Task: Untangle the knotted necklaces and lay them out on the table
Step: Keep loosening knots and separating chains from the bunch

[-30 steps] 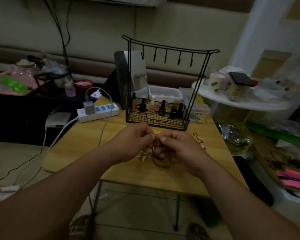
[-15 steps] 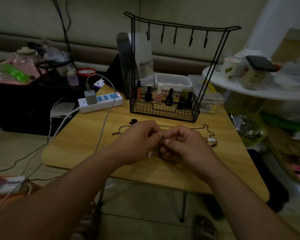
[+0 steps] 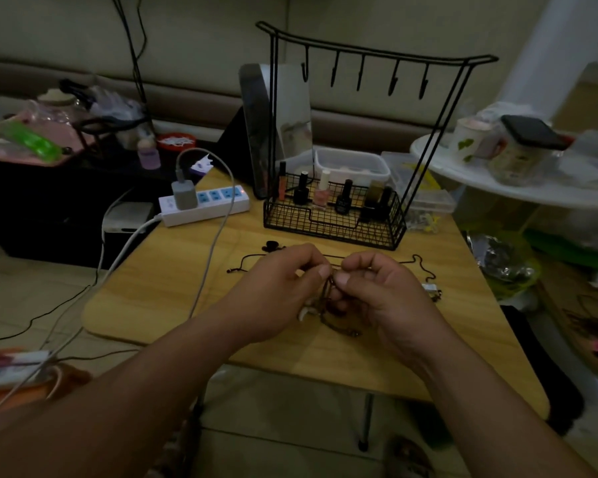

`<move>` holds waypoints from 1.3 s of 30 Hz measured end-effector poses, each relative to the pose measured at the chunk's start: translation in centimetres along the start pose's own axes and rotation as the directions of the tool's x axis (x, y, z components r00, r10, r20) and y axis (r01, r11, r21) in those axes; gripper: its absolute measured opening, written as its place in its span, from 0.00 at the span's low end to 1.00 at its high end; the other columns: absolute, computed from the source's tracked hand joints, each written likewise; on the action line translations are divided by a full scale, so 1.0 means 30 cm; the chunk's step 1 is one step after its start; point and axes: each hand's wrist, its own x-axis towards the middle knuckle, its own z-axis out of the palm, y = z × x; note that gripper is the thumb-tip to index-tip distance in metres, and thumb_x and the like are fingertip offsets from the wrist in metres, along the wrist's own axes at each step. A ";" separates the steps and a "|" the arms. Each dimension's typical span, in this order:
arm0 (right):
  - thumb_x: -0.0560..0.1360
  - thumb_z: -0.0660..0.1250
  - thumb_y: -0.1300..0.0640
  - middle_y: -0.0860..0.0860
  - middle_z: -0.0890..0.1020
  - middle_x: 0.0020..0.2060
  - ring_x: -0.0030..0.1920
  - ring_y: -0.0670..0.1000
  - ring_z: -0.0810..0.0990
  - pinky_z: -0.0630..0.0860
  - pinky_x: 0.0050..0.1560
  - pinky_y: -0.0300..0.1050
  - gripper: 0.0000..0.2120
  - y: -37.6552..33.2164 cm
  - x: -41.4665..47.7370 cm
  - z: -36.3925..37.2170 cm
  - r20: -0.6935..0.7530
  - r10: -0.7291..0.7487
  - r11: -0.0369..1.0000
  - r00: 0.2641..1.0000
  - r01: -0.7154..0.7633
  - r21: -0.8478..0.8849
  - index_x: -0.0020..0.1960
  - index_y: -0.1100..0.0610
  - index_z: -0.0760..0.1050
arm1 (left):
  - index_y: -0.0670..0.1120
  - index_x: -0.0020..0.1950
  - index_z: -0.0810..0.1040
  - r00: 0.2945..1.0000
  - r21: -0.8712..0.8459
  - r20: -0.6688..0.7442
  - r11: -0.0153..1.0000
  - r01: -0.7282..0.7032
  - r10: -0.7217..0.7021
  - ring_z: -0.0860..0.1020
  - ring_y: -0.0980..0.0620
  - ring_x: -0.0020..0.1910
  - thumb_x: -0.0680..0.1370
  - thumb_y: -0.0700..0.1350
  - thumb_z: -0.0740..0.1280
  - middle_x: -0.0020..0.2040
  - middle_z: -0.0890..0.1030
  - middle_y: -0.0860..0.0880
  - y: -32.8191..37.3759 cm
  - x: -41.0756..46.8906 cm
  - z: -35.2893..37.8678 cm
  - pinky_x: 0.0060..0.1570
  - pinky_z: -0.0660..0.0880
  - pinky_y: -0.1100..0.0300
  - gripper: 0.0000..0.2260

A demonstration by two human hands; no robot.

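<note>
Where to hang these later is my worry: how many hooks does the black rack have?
5, in a row under the top bar of the rack: leftmost hook, second, middle, fourth, rightmost. All bare; none seems hidden.

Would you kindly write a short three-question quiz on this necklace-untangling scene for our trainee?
1. True or false: the left hand rests flat on the table while the right hand alone pinches the tangled necklaces.
2. What is plugged into the power strip? A) grey charger B) lamp C) nothing
3. How many hooks hang from the top bar of the wire rack?
Key: 1 false, both hands pinch the tangle; 2 A; 3 five.
</note>
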 end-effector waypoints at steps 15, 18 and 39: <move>0.78 0.73 0.63 0.58 0.85 0.48 0.51 0.60 0.86 0.82 0.55 0.59 0.10 0.003 -0.030 -0.014 -0.047 -0.069 0.964 0.997 0.055 -0.258 0.56 0.57 0.76 | 0.60 0.52 0.78 0.968 0.314 0.003 0.919 -0.237 0.249 0.78 0.62 0.47 0.82 0.46 0.69 0.45 0.80 0.62 0.010 -0.007 0.033 0.42 0.75 0.65 0.07; 0.78 0.73 0.63 0.56 0.86 0.47 0.49 0.58 0.87 0.83 0.55 0.58 0.10 0.006 -0.036 -0.012 -0.065 -0.071 0.961 0.995 0.051 -0.270 0.56 0.55 0.75 | 0.60 0.51 0.76 0.967 0.370 0.022 0.897 -0.244 0.254 0.77 0.63 0.47 0.81 0.47 0.68 0.44 0.79 0.63 0.011 -0.006 0.038 0.39 0.73 0.68 0.07; 0.80 0.70 0.62 0.49 0.86 0.45 0.46 0.49 0.85 0.83 0.48 0.51 0.10 0.015 -0.017 0.008 -0.086 -0.116 0.914 0.989 0.073 -0.400 0.54 0.47 0.75 | 0.60 0.52 0.70 0.994 0.452 0.011 0.886 -0.104 0.111 0.75 0.61 0.42 0.82 0.54 0.62 0.44 0.76 0.60 0.004 -0.011 0.054 0.41 0.77 0.58 0.02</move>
